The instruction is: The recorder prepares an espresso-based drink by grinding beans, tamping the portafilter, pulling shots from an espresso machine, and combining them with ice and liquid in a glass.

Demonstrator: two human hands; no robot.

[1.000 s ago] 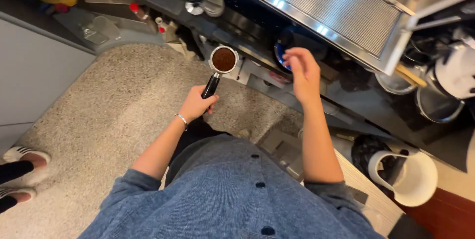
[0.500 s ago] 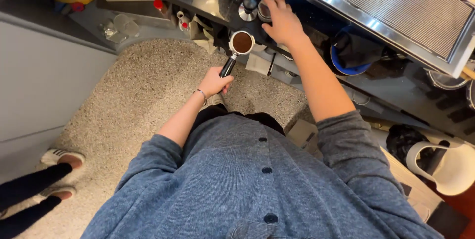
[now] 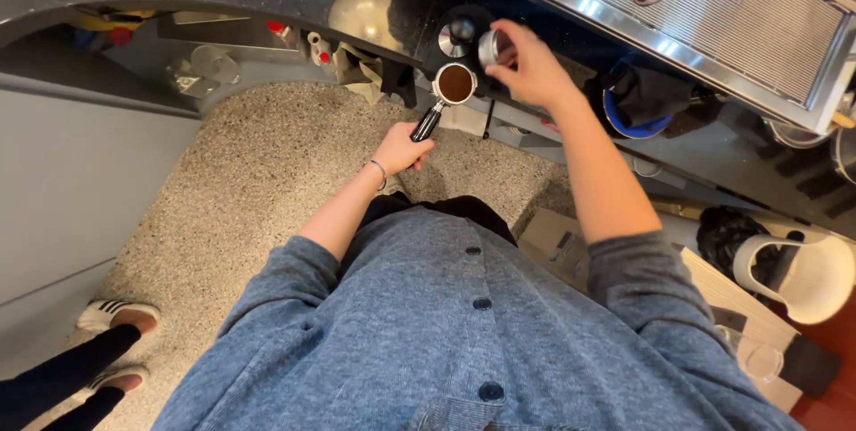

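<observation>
My left hand (image 3: 402,147) grips the black handle of a portafilter (image 3: 453,85), whose metal basket is full of brown ground coffee and rests at the edge of the dark counter. My right hand (image 3: 533,68) is just right of the basket and holds a small round metal tool (image 3: 489,48) by its side. A tamper (image 3: 456,35) with a black knob stands on the counter right behind the basket.
A steel espresso machine (image 3: 713,12) runs along the top right. A blue cloth (image 3: 629,110) hangs below it. A white bin (image 3: 807,275) stands at the right. Another person's legs and white shoes (image 3: 111,315) are at the lower left on the speckled floor (image 3: 250,181).
My right hand has come from the machine's front to the counter corner and taken hold of the round metal tool. The portafilter stays in my left hand. My view has shifted closer.
</observation>
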